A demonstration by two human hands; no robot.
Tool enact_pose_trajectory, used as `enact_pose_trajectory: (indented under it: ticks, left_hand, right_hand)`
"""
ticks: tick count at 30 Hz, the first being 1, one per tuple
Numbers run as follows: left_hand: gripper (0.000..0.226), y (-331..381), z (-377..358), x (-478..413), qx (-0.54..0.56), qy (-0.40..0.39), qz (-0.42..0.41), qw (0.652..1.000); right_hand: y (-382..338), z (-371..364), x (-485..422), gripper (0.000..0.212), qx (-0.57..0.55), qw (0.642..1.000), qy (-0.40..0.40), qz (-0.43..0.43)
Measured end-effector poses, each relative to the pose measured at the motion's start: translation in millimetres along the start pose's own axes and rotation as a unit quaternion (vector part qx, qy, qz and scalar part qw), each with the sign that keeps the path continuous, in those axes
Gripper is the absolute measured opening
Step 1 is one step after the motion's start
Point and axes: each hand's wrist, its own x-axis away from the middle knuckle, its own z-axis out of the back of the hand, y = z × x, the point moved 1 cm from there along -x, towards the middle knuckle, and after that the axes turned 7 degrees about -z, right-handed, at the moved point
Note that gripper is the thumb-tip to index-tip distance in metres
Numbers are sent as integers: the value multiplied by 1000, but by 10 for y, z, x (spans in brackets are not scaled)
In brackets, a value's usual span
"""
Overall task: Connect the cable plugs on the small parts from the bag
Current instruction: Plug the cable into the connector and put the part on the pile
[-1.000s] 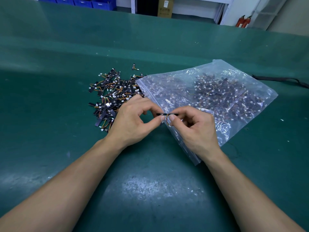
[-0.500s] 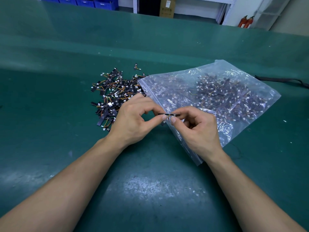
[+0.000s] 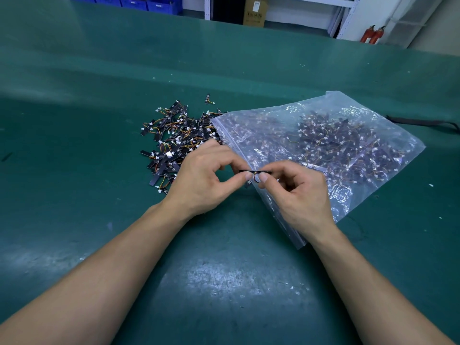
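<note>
A small black strip part (image 3: 255,172) with short orange and yellow wires is held between both hands just above the green table. My left hand (image 3: 204,178) pinches its left end between thumb and forefinger. My right hand (image 3: 298,190) pinches its right end the same way. The wires hang down between my two thumbs. A clear zip bag (image 3: 323,145) full of the same parts lies to the right, under and behind my right hand. A loose pile of parts (image 3: 174,143) lies to the left of the bag's mouth, behind my left hand.
The green table mat (image 3: 224,282) stretches all round. A black strap (image 3: 423,122) lies at the far right. Blue bins (image 3: 139,2), a cardboard box (image 3: 254,11) and red extinguishers (image 3: 373,34) stand beyond the table's far edge.
Both hands keep pinching the same small part in the same spot. Only the camera view has shifted slightly.
</note>
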Motion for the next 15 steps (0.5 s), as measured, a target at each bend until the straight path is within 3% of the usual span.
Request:
enact_pose_trajectory:
  ticks: [15]
  left_hand:
    - [8,15,-3,6,6,-2,17,1000]
  right_hand:
    - [-5,4,-5,6,-7,1000,-18,-17]
